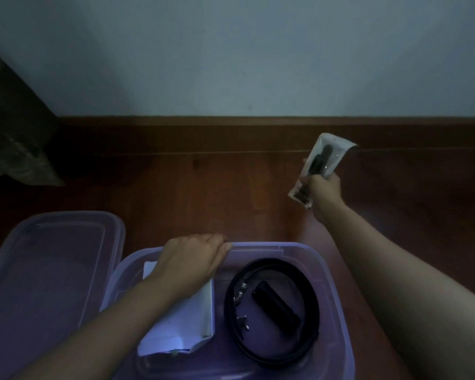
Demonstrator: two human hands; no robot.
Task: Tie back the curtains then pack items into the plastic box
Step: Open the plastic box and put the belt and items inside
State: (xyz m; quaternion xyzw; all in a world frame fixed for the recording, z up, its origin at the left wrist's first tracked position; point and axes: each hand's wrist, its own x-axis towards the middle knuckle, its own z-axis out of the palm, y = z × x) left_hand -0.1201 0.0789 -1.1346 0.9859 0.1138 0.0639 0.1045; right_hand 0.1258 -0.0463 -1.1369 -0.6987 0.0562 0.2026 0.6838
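A translucent purple plastic box (337,311) stands open on the wooden floor below me. Inside lie a coiled black belt (311,303), a small black case (276,307) within the coil, and a white paper packet (188,327) on the left. My left hand (194,259) rests on the box's far rim, fingers curled over the edge. My right hand (322,197) is raised above the floor beyond the box, to its right, shut on a clear plastic packet (325,160) with a dark item inside.
The box's lid (47,259) lies flat on the floor to the left of the box. A pale wall with a dark wooden skirting (231,122) runs across the back. Dark fabric or furniture (14,133) fills the far left corner.
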